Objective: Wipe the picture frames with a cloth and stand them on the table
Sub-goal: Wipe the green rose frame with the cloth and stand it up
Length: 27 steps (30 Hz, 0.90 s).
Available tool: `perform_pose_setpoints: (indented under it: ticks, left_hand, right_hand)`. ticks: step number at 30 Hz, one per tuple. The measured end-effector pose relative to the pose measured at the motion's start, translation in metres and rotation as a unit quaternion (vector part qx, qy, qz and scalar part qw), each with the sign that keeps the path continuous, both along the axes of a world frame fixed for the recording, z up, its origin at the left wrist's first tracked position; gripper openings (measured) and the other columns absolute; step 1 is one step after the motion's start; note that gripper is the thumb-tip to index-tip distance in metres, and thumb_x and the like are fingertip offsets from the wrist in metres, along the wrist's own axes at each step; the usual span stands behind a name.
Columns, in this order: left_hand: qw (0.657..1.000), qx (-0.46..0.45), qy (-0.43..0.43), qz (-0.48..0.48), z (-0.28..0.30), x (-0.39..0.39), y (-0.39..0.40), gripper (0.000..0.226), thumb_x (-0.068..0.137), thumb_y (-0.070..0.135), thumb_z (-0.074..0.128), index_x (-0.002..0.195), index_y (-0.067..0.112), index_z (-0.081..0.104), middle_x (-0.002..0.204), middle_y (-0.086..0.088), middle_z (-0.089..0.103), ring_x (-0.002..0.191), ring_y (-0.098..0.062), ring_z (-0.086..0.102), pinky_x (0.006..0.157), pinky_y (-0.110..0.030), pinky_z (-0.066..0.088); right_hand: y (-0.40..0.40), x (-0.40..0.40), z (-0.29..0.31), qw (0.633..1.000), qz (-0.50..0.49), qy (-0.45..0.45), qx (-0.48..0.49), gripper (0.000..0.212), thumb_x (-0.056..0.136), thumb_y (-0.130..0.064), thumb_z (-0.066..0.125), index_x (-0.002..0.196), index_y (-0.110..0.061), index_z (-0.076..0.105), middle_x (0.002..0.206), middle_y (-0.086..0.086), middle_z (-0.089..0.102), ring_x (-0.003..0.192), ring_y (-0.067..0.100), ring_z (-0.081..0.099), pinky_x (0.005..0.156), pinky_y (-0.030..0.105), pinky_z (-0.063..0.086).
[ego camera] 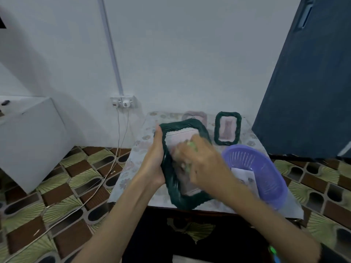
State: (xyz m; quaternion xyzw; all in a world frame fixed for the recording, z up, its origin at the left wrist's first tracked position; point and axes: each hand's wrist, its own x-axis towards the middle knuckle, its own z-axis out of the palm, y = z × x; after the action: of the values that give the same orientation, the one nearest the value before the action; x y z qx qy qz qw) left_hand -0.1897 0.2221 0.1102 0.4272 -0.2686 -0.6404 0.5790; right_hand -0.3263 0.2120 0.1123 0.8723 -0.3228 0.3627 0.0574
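A picture frame with a dark green woven border is held tilted above the small table. My left hand grips its left edge. My right hand presses a greenish cloth against the frame's glass; the hand is blurred. A second dark green frame stands upright at the back of the table. A pale pink frame stands behind the held one, partly hidden.
A purple plastic basket holding a white-edged frame sits on the table's right side. A dark blue cabinet rises at right. A white box stands at left. Cables trail from a wall socket across the patterned floor.
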Motion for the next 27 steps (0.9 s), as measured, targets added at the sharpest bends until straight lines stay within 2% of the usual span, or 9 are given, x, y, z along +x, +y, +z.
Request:
perform_pose_setpoints:
  ticks: [4,8,10,12,15,17,19,23,27]
  left_hand:
    - [0.999,-0.029,-0.031,-0.008,-0.001,0.010,-0.001,0.064,0.087,0.067,0.028,0.121,0.023,0.059,0.112,-0.006,0.070,0.100,-0.024,0.068,0.079,-0.038,0.056]
    - [0.998,0.013,-0.061,-0.013,0.003,0.009,0.000,0.084,0.065,0.074,0.058,0.134,0.025,0.049,0.130,-0.007,0.058,0.115,-0.031,0.059,0.093,-0.046,0.051]
    - [0.996,0.025,-0.089,0.009,0.004,0.008,-0.001,0.102,0.053,0.076,0.067,0.137,0.024,0.044,0.135,-0.006,0.053,0.121,-0.031,0.054,0.093,-0.044,0.051]
    - [0.994,0.025,-0.107,0.018,0.002,0.011,-0.002,0.101,0.053,0.077,0.067,0.136,0.023,0.046,0.131,-0.003,0.057,0.115,-0.026,0.058,0.096,-0.046,0.049]
    - [0.992,0.015,-0.114,0.042,0.003,0.016,-0.005,0.073,0.069,0.071,0.057,0.122,0.021,0.058,0.116,-0.003,0.066,0.106,-0.024,0.063,0.097,-0.048,0.048]
    - [0.990,0.009,-0.136,0.026,0.006,0.018,-0.005,0.084,0.064,0.076,0.057,0.127,0.022,0.055,0.119,-0.003,0.066,0.107,-0.025,0.064,0.094,-0.047,0.050]
    - [0.988,0.018,-0.154,0.002,0.009,0.016,-0.005,0.097,0.055,0.082,0.059,0.132,0.023,0.052,0.122,-0.002,0.065,0.108,-0.025,0.063,0.094,-0.045,0.050]
    - [0.992,0.013,-0.124,-0.026,0.013,0.008,-0.002,0.056,0.086,0.064,0.041,0.102,0.018,0.069,0.096,-0.006,0.074,0.086,-0.022,0.071,0.077,-0.033,0.057]
    - [0.995,0.009,-0.096,-0.011,0.005,0.011,-0.003,0.049,0.096,0.052,0.035,0.093,0.017,0.068,0.081,-0.004,0.075,0.070,-0.016,0.071,0.058,-0.024,0.054]
  right_hand:
    - [0.016,-0.018,-0.029,0.997,0.023,0.067,0.019,0.045,0.062,0.001,0.033,0.095,-0.010,0.060,0.087,0.008,0.046,0.068,0.019,0.047,0.051,0.020,0.027]
    - [-0.023,-0.017,-0.007,0.998,-0.030,-0.030,0.039,0.041,0.063,0.008,0.047,0.098,-0.004,0.063,0.086,0.018,0.055,0.065,0.015,0.045,0.052,0.011,0.037]
    - [-0.031,-0.015,-0.006,0.995,-0.050,-0.055,0.063,0.046,0.060,0.012,0.058,0.103,-0.004,0.063,0.093,0.022,0.055,0.070,0.022,0.051,0.060,0.019,0.042]
    - [-0.021,-0.016,-0.011,0.996,-0.029,-0.048,0.071,0.048,0.061,0.009,0.055,0.105,-0.008,0.061,0.093,0.017,0.053,0.071,0.020,0.050,0.058,0.019,0.042]
    - [0.015,-0.021,-0.027,0.994,0.054,0.053,0.076,0.043,0.066,0.002,0.040,0.103,-0.015,0.056,0.085,0.008,0.049,0.065,0.013,0.043,0.053,0.012,0.028]
    - [0.019,-0.024,-0.026,0.991,0.070,0.089,0.067,0.043,0.067,0.002,0.040,0.103,-0.013,0.059,0.086,0.010,0.052,0.066,0.013,0.045,0.054,0.016,0.028]
    - [-0.002,-0.022,-0.010,0.997,0.048,0.042,0.053,0.039,0.067,0.004,0.052,0.102,-0.009,0.063,0.085,0.012,0.053,0.066,0.012,0.045,0.055,0.016,0.033]
    - [-0.038,-0.016,0.021,0.998,-0.047,-0.036,-0.005,0.034,0.064,-0.013,0.063,0.097,-0.006,0.068,0.081,0.016,0.057,0.072,0.028,0.059,0.066,0.024,0.044]
    - [0.005,-0.018,-0.002,0.994,0.090,0.042,0.033,0.036,0.071,-0.023,0.056,0.104,-0.013,0.067,0.087,0.013,0.054,0.078,0.022,0.052,0.061,0.026,0.047]
